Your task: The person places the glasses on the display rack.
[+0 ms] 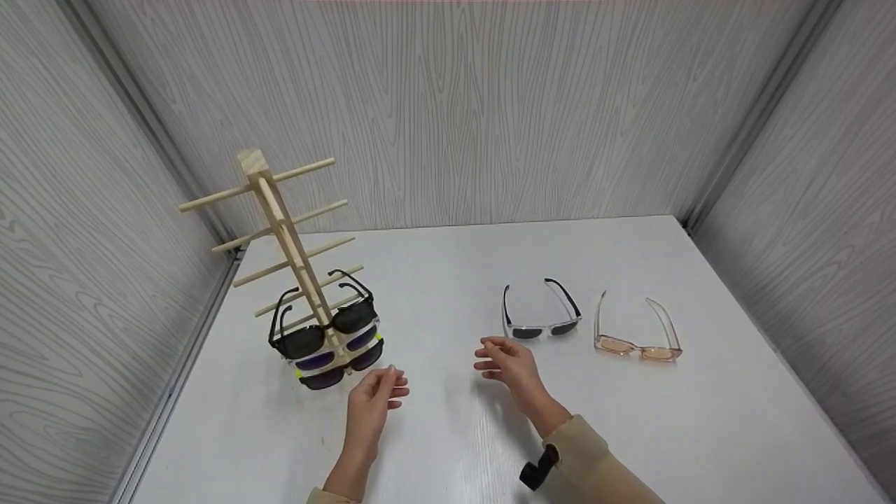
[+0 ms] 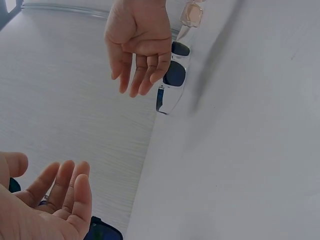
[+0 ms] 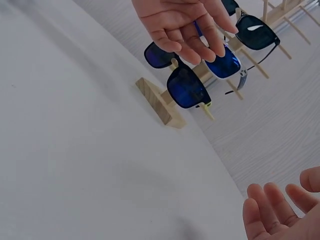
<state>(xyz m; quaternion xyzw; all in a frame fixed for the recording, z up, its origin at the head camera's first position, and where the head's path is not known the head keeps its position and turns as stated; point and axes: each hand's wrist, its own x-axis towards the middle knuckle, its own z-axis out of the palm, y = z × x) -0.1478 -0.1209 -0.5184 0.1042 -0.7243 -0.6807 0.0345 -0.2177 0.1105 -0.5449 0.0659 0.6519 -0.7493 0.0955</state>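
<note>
My left hand (image 1: 371,402) hovers just right of the lower front of a wooden glasses rack (image 1: 285,227), fingers loosely bent and holding nothing. Three sunglasses hang low on the rack: a black pair (image 1: 354,317) uppermost, a pair with purple-blue lenses (image 1: 315,361) under it, and a dark pair with yellow-green at the hinges (image 1: 325,379) lowest. My right hand (image 1: 516,371) is empty too, its fingers relaxed. Nearest to it lie clear-framed sunglasses with dark lenses and black temple tips (image 1: 527,332). Peach-tinted glasses (image 1: 656,353) lie farther right, temples unfolded.
Bare pegs (image 1: 304,170) stick out both sides of the rack's upper part. Its wooden base (image 3: 160,102) shows in the right wrist view. Grey wood-grain panels (image 1: 448,112) enclose the white table (image 1: 448,280) at the back and both sides.
</note>
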